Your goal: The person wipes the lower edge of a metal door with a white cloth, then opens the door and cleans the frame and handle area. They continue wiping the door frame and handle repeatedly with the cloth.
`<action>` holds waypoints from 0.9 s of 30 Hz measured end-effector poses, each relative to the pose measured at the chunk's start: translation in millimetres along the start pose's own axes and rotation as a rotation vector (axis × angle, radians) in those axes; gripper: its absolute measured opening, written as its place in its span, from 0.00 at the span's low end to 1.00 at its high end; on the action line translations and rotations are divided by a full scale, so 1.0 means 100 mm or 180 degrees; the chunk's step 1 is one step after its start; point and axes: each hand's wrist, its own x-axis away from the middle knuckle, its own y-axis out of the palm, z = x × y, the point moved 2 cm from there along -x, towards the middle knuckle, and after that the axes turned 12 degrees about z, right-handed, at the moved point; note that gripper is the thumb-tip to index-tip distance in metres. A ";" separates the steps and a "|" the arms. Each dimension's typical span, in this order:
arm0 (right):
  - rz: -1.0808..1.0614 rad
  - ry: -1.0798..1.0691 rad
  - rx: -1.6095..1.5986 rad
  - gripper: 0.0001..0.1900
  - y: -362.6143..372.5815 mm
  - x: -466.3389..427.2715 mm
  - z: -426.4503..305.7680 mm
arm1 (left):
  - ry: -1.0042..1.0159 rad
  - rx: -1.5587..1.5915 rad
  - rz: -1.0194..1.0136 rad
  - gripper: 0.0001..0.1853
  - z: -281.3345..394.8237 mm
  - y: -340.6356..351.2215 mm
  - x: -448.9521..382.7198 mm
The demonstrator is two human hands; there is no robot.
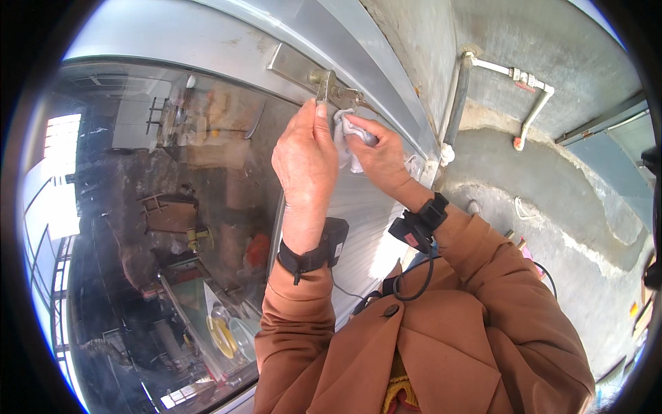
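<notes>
A worn metal lever handle (pixel 324 83) sticks out from a long backplate (pixel 289 63) on the frame of a glazed metal door (pixel 207 33). My left hand (pixel 306 145) pinches the lever's free end between thumb and fingertips. Just to its right, my right hand (pixel 376 150) holds a crumpled white cloth (pixel 346 132), part of which hangs below the fingers. Beside the lever, close to the cloth, a bunch of metal keys or a lock part (pixel 347 95) juts from the plate; I cannot tell which. Black straps with small boxes circle both wrists.
The door's glass pane (pixel 222 176) fills the left, with furniture and bowls showing in or through it. A ribbed lower panel (pixel 357 207) lies below my hands. White pipes (pixel 538 103) run along the concrete wall at right, above a rough concrete floor (pixel 563 222).
</notes>
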 end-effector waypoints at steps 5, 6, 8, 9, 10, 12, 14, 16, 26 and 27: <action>0.0393 0.0431 -0.0036 0.17 -0.08 0.01 -0.07 | -0.0025 -0.0017 0.0022 0.13 0.00 0.01 0.02; 0.0451 0.0231 -0.0184 0.17 -0.05 -0.01 -0.09 | 0.0005 -0.0004 0.0041 0.14 0.00 0.01 0.02; 0.0531 0.0006 -0.0283 0.18 0.01 -0.07 -0.09 | 0.0035 -0.0009 0.0060 0.14 0.00 0.02 0.02; 0.0548 -0.0019 -0.0233 0.18 0.06 -0.11 -0.08 | 0.0041 0.0008 0.0057 0.14 0.00 0.02 0.01; 0.0589 -0.0015 -0.0149 0.18 0.08 -0.13 -0.06 | 0.0010 -0.0002 0.0031 0.14 0.00 0.02 0.02; 0.0547 0.0049 -0.0243 0.18 0.11 -0.14 -0.02 | -0.0041 -0.0011 0.0002 0.14 0.01 0.03 0.01; 0.0467 0.0035 -0.0201 0.18 0.10 -0.15 0.02 | -0.0072 -0.0009 -0.0008 0.14 0.01 0.02 0.02; 0.0332 -0.0100 -0.0061 0.18 0.06 -0.16 0.07 | -0.0061 -0.0021 0.0013 0.14 0.01 0.01 0.02; -0.0027 0.0382 0.1050 0.19 -0.36 -0.09 0.03 | -0.0001 -0.0039 0.0046 0.13 0.01 0.03 0.03; -0.0052 0.0402 0.0781 0.19 -0.39 -0.06 -0.05 | -0.0044 -0.0073 0.0022 0.13 0.01 0.03 0.04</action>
